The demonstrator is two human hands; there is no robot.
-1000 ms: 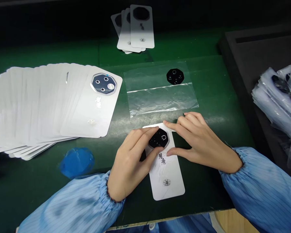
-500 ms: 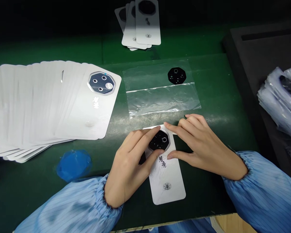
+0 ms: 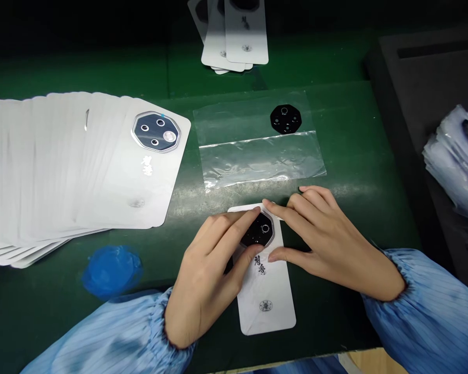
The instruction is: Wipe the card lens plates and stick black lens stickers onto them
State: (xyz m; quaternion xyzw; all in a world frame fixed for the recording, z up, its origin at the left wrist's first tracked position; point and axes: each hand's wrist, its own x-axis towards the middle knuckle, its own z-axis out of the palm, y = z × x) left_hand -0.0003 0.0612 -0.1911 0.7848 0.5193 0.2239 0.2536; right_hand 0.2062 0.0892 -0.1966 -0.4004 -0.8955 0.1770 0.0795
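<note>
Hands apart: left hand (image 3: 206, 275) pinching black octagonal lens piece (image 3: 262, 230), right hand (image 3: 331, 244) bracing white backing card (image 3: 265, 306), seemingly to keep piece steady; card flat on green bench (image 3: 347, 182).

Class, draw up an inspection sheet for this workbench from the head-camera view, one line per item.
surface: green mat on the bench.
job's things: white card with a black octagonal lens piece on it.
clutter: fanned white cards, blue film scrap, clear plastic bag with a black octagon on it.
grips: left hand touching the lens piece; right hand at the card's top end.
cables: nothing seen.
surroundings: black foam tray, bagged pieces, card stack.
</note>
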